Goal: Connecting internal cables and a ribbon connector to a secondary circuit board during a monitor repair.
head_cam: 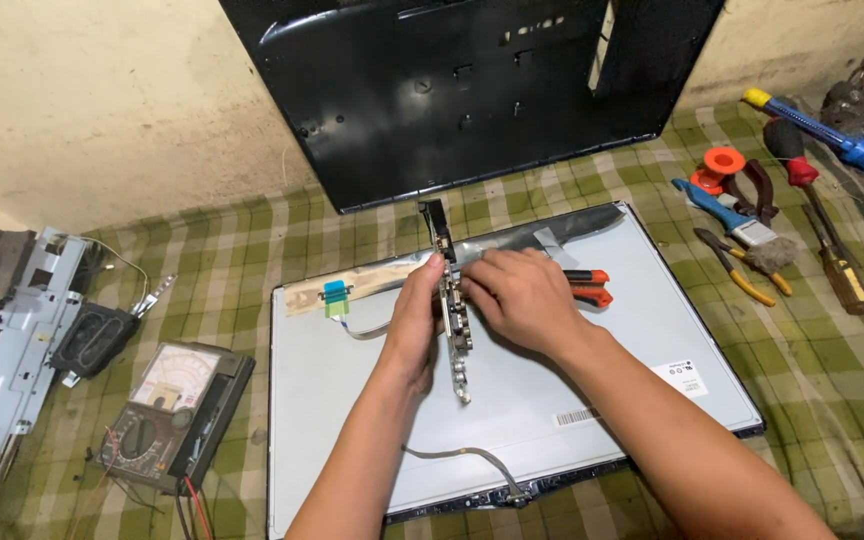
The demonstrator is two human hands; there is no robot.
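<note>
Both grips clasp a circuit board [455, 310] on edge over the panel [372, 380], checked cloth [802, 350] beneath.

glossy black plastic back cover [432, 90], matt grey metal panel [572, 370], checked woven cloth [812, 350]

repair workshop | multimeter [172, 415], pliers [737, 265], screwdrivers [832, 260], opened monitor panel [512, 400] on cloth

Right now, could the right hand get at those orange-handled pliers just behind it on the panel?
Probably yes: the pliers lie just past the right hand with nothing between, but that hand is occupied holding the circuit board.
</note>
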